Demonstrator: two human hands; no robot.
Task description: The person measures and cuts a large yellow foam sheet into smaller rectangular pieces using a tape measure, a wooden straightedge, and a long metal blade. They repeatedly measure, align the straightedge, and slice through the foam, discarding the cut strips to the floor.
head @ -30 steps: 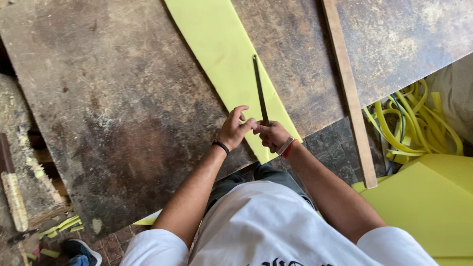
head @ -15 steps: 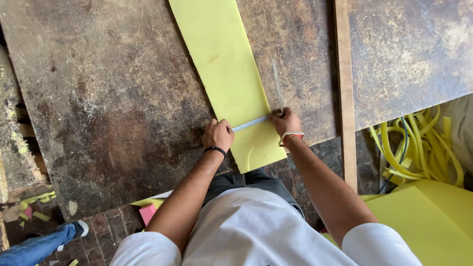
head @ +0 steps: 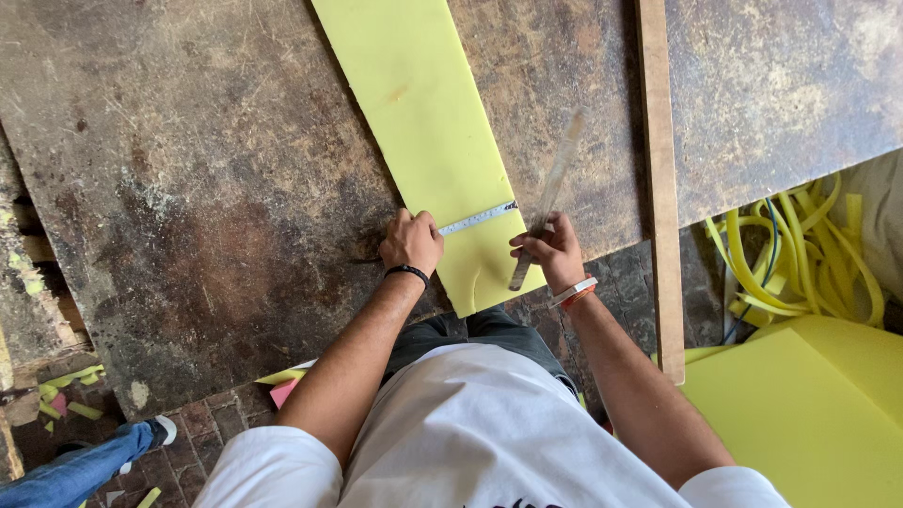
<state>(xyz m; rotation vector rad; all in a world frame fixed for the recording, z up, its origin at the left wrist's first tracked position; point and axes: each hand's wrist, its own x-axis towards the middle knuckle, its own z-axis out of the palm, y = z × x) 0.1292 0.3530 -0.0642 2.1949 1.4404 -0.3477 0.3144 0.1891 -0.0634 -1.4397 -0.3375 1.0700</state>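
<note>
We see the left hand (head: 411,241) pressed on the dark worn tabletop (head: 216,169) at the left edge of the yellow-green foam strip (head: 428,122), fingers curled, pinning one end of a measuring tape (head: 478,217) stretched across the foam. The right hand (head: 550,250) has its fingers closed around a long thin blade (head: 550,202), tilted, at the strip's right edge. A wooden slat (head: 660,188) lies beside it.
</note>
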